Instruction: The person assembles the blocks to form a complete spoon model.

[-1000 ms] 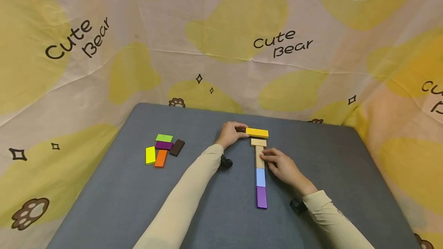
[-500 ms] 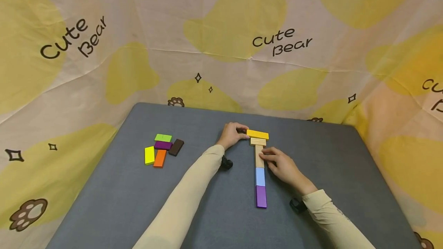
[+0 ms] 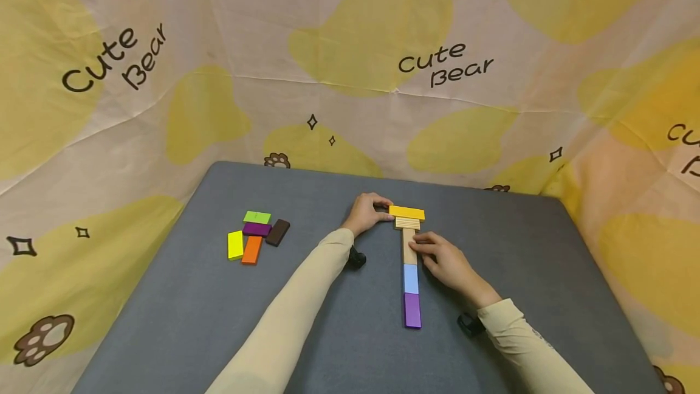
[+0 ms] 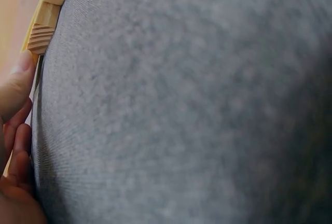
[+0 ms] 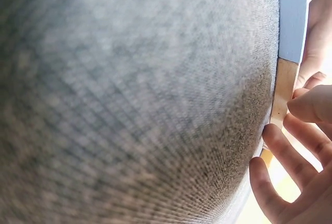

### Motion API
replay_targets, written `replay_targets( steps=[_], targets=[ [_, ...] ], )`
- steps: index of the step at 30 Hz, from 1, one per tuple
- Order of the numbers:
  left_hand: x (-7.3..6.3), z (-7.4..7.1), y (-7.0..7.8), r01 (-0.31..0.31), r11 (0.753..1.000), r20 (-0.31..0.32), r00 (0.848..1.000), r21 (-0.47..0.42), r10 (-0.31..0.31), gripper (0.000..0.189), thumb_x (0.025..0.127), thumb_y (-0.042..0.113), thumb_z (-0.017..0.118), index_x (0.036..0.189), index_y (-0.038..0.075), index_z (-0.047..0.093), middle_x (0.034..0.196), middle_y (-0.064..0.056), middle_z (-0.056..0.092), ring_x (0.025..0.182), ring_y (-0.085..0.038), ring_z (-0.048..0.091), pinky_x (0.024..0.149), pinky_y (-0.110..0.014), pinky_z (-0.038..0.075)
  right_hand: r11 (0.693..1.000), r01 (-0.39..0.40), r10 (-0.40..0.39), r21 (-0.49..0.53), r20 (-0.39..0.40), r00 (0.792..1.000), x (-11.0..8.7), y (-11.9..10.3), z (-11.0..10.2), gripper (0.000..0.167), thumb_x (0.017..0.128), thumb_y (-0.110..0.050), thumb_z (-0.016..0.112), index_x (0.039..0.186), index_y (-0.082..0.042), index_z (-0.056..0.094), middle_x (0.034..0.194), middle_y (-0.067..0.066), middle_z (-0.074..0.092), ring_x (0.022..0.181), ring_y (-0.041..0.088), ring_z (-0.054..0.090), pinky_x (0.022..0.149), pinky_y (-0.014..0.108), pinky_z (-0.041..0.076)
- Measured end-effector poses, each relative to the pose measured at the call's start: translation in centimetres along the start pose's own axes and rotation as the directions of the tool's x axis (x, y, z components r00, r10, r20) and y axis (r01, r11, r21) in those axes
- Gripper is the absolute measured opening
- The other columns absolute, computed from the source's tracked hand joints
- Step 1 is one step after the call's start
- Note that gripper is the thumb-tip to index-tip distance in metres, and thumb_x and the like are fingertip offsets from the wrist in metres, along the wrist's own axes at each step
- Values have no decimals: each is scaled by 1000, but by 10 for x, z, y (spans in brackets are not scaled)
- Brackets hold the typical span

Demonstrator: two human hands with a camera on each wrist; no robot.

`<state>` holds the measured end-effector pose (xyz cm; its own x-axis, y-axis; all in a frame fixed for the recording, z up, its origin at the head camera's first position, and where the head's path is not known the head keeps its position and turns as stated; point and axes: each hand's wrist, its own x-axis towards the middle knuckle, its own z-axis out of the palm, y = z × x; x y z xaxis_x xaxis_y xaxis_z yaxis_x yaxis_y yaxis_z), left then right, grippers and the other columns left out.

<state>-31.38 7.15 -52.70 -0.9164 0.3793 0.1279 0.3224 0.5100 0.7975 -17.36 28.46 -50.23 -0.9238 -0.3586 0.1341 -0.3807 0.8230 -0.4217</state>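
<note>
My left hand (image 3: 365, 214) pinches the left end of a deep-yellow wooden block (image 3: 407, 212) between thumb and fingers. That block lies crosswise against the far side of a short ridged wood block (image 3: 407, 223). Below it a column runs toward me: a plain wood block (image 3: 409, 247), a light-blue block (image 3: 411, 278) and a purple block (image 3: 412, 311). My right hand (image 3: 445, 260) is beside the plain wood block, its fingertips touching the right edge. In the right wrist view, the thumb (image 5: 311, 103) rests at the plain wood block (image 5: 284, 86) and the other fingers are loosely bent.
To the left on the grey table (image 3: 180, 321) lies a loose group: a lime-green block (image 3: 257, 217), a dark purple block (image 3: 257, 229), a dark brown block (image 3: 277, 232), a bright yellow block (image 3: 235, 245) and an orange block (image 3: 251, 250). A printed cloth (image 3: 350, 47) hangs behind the table.
My left hand has brought the deep-yellow block toward me, closing the gap to the ridged block. It tilted slightly midway and now sits straighter. My right hand has stayed in place.
</note>
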Motion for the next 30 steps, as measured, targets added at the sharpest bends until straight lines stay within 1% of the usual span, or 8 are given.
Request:
replay_targets(
  steps=[6,10,17,26,30],
  targets=[
    [-1,-1,0,-9,999,2,1000,53,9,34,79,24,83,111,14,76,108,-5,72,101,-21,61,98,-36,42,1000,-6,6,-9,10,1000,0,-1,-1,39,93,-5,63,131,-13,66,131,7,62,120,29,61,92,51,54],
    [-2,-3,2,-4,998,7,1000,67,4,35,79,24,83,111,14,76,110,-5,71,103,-22,59,98,-37,40,1000,-12,12,-8,14,1000,0,-1,-1,39,93,-5,63,131,-13,66,131,8,62,121,30,61,94,52,53],
    [-3,-3,2,-4,997,19,1000,77,3,34,80,25,83,112,15,76,111,-5,70,104,-22,57,98,-37,40,1000,-15,15,-5,15,1000,0,-2,-1,39,93,-5,63,131,-13,66,131,8,62,121,30,61,95,52,53],
    [-1,-1,0,-18,997,19,1000,72,17,35,80,26,82,113,16,76,110,-5,70,103,-22,55,94,-37,40,1000,-8,8,-5,3,1000,0,-1,-1,38,94,-6,63,131,-13,66,131,7,62,121,29,61,94,51,53],
    [-1,-1,-2,-21,996,18,1000,89,19,35,80,27,82,113,17,76,110,-4,70,102,-21,56,94,-36,40,1000,-4,4,-6,0,1000,0,-1,0,37,94,-6,63,130,-13,66,131,7,62,121,29,61,93,50,54]
  ],
)
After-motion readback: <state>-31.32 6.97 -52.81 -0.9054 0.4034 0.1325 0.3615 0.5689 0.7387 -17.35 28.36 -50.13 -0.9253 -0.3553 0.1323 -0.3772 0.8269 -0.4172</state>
